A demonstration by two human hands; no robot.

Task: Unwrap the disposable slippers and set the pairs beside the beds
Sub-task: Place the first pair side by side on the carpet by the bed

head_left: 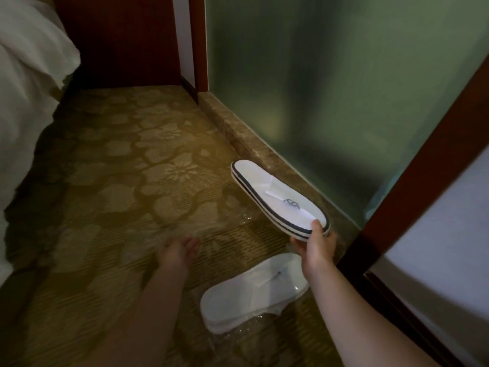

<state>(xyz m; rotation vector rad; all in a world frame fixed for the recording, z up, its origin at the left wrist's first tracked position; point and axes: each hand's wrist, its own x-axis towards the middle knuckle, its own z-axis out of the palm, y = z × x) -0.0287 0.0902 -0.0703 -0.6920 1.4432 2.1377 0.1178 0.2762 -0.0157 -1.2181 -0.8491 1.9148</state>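
Observation:
My right hand grips one end of a stacked pair of white slippers with dark edge stripes, held flat above the carpet by the glass wall. My left hand, blurred, has its fingers pinched on a thin clear plastic wrapper that trails toward the held pair. A second pair of white slippers lies on the carpet between my forearms, with clear plastic film around it. The bed, covered in white linen, runs along the left edge.
Patterned gold carpet covers the floor between the bed and a frosted glass wall with a marble sill. Dark wooden panels stand at the back. A wooden door frame crosses the right side.

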